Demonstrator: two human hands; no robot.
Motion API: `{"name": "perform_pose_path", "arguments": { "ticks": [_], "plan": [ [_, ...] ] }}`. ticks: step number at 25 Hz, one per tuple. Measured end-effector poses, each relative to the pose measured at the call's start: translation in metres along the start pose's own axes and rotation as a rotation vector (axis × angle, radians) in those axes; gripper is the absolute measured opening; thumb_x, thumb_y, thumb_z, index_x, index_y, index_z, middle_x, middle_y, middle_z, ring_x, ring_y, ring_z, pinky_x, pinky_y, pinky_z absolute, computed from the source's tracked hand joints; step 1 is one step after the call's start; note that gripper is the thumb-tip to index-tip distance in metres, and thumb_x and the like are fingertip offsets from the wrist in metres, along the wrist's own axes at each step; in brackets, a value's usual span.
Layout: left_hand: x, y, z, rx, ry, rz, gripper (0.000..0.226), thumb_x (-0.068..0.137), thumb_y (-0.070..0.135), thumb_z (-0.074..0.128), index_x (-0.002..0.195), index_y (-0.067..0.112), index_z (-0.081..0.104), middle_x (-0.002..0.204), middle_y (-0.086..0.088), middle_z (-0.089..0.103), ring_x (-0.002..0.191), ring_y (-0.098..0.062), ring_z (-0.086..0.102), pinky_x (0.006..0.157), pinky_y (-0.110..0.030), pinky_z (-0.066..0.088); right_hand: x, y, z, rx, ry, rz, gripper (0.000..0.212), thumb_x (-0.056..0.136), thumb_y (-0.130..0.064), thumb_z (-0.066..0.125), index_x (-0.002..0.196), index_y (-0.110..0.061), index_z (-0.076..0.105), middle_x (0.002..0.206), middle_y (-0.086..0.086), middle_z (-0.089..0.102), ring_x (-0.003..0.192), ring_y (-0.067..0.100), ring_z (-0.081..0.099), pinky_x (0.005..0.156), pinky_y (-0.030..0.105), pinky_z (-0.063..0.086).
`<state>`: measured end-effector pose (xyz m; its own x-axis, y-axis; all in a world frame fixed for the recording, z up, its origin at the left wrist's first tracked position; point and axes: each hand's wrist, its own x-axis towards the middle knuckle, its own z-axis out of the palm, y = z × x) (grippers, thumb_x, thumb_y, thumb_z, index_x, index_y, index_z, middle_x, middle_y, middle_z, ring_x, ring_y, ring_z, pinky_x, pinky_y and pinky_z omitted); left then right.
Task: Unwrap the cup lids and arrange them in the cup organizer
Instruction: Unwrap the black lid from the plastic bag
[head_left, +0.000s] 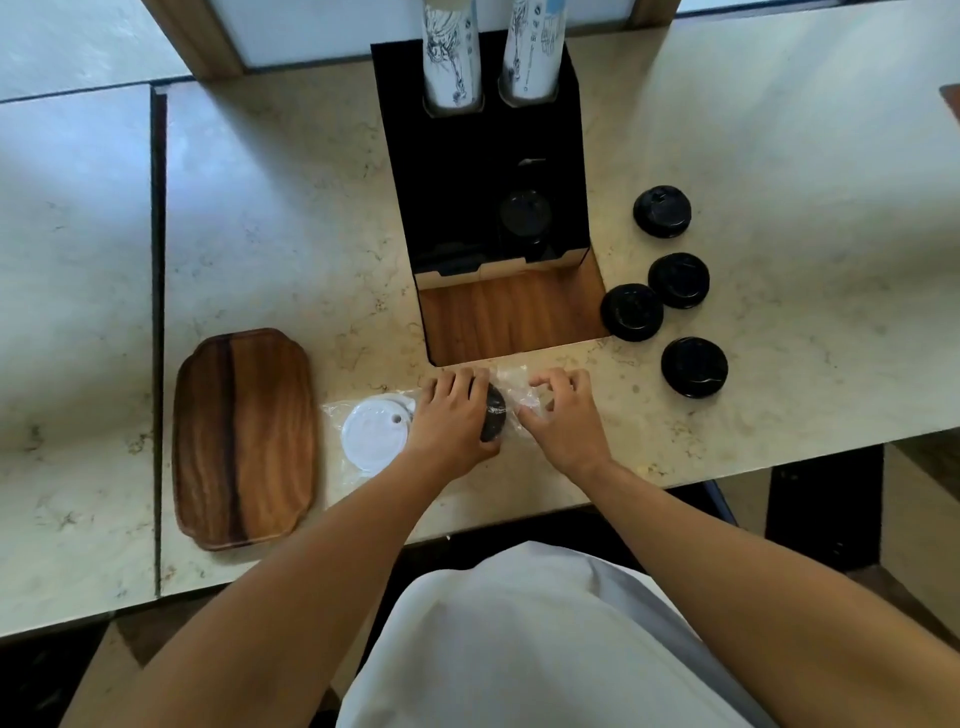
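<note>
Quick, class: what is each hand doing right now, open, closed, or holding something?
Left hand: grips the wrapped black lids.
Right hand: pinches the clear plastic wrap.

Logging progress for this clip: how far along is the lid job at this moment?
Partly done. Four black lids lie bare on the counter right of the cup organizer, and one dark lid seems to sit inside it. In hand: the left hand holds a black stack while the right hand pinches the clear wrap. Left: the white lids, still wrapped, and slotting the loose ones.
</note>
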<state>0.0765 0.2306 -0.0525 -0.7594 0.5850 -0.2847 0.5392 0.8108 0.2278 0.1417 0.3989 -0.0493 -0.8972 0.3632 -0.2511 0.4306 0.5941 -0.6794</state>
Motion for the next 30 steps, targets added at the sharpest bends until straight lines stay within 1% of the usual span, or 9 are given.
{"name": "perform_pose_path", "arguments": {
  "ticks": [4, 8, 10, 12, 17, 22, 26, 28, 30],
  "plan": [
    [-0.006, 0.0, 0.004, -0.017, 0.004, -0.006, 0.093, 0.08, 0.058, 0.069, 0.15, 0.013, 0.029, 0.149, -0.014, 0.041, 0.135, -0.036, 0.039, 0.112, -0.051, 0.034, 0.002, -0.002, -0.001, -0.078, 0.046, -0.069, 0.031, 0.09, -0.023, 0.073, 0.118, -0.02, 0.062, 0.119, 0.003, 0.049, 0.099, 0.016, 0.053, 0.084, 0.021, 0.044],
    [-0.009, 0.0, 0.009, -0.034, -0.009, -0.001, 0.096, 0.086, 0.059, 0.065, 0.155, 0.011, 0.019, 0.162, -0.017, 0.024, 0.152, -0.038, 0.015, 0.122, -0.05, 0.014, 0.002, -0.006, -0.005, -0.145, 0.06, -0.094, 0.029, 0.091, -0.013, 0.069, 0.119, -0.017, 0.061, 0.116, 0.006, 0.057, 0.094, 0.018, 0.057, 0.082, 0.026, 0.052],
    [-0.009, 0.0, 0.01, -0.031, -0.004, -0.005, 0.096, 0.087, 0.059, 0.064, 0.156, 0.011, 0.017, 0.165, -0.018, 0.019, 0.154, -0.036, 0.007, 0.123, -0.048, 0.007, 0.003, -0.008, -0.005, -0.147, 0.034, -0.078, 0.024, 0.093, -0.012, 0.065, 0.117, -0.016, 0.061, 0.112, 0.006, 0.061, 0.09, 0.018, 0.057, 0.077, 0.027, 0.051],
    [-0.009, 0.001, 0.01, -0.025, -0.007, -0.008, 0.097, 0.087, 0.06, 0.064, 0.156, 0.011, 0.016, 0.165, -0.018, 0.019, 0.154, -0.036, 0.006, 0.123, -0.048, 0.006, 0.004, -0.01, -0.004, -0.133, 0.022, -0.036, 0.021, 0.094, -0.016, 0.064, 0.115, -0.015, 0.061, 0.107, 0.004, 0.064, 0.088, 0.016, 0.057, 0.075, 0.027, 0.047],
    [-0.008, 0.002, 0.01, -0.019, -0.022, -0.025, 0.098, 0.087, 0.06, 0.065, 0.156, 0.012, 0.016, 0.165, -0.017, 0.019, 0.154, -0.037, 0.009, 0.122, -0.049, 0.006, 0.008, -0.012, -0.006, -0.188, 0.017, -0.042, 0.034, 0.091, -0.034, 0.075, 0.117, -0.017, 0.06, 0.1, -0.003, 0.059, 0.085, 0.014, 0.057, 0.07, 0.023, 0.041],
    [-0.008, 0.002, 0.01, -0.022, -0.038, -0.028, 0.098, 0.086, 0.06, 0.064, 0.156, 0.012, 0.014, 0.163, -0.017, 0.021, 0.153, -0.038, 0.011, 0.123, -0.051, 0.01, 0.016, -0.012, -0.01, -0.174, 0.096, 0.052, 0.008, 0.095, -0.027, 0.064, 0.095, -0.018, 0.065, 0.083, -0.003, 0.064, 0.074, 0.017, 0.061, 0.06, 0.025, 0.042],
    [-0.008, 0.002, 0.009, -0.037, -0.047, -0.032, 0.097, 0.087, 0.061, 0.062, 0.157, 0.012, 0.015, 0.163, -0.016, 0.022, 0.152, -0.037, 0.012, 0.123, -0.052, 0.013, 0.032, 0.002, -0.024, -0.048, 0.047, 0.235, 0.018, 0.096, -0.021, 0.057, 0.087, -0.012, 0.071, 0.083, 0.002, 0.07, 0.08, 0.023, 0.067, 0.067, 0.034, 0.05],
    [-0.008, 0.002, 0.009, -0.031, -0.049, -0.034, 0.098, 0.086, 0.061, 0.062, 0.157, 0.012, 0.015, 0.163, -0.016, 0.022, 0.152, -0.036, 0.014, 0.123, -0.052, 0.015, 0.037, 0.009, -0.03, 0.012, 0.013, 0.295, 0.015, 0.096, -0.018, 0.057, 0.094, -0.012, 0.071, 0.087, 0.003, 0.071, 0.084, 0.022, 0.068, 0.075, 0.038, 0.057],
    [-0.008, 0.001, 0.009, -0.029, -0.048, -0.037, 0.099, 0.086, 0.062, 0.062, 0.157, 0.012, 0.015, 0.163, -0.015, 0.023, 0.151, -0.036, 0.016, 0.123, -0.051, 0.017, 0.039, 0.013, -0.034, 0.045, 0.006, 0.304, 0.012, 0.098, -0.016, 0.058, 0.105, -0.014, 0.067, 0.088, -0.002, 0.069, 0.084, 0.017, 0.065, 0.082, 0.039, 0.059]
  ]
}}
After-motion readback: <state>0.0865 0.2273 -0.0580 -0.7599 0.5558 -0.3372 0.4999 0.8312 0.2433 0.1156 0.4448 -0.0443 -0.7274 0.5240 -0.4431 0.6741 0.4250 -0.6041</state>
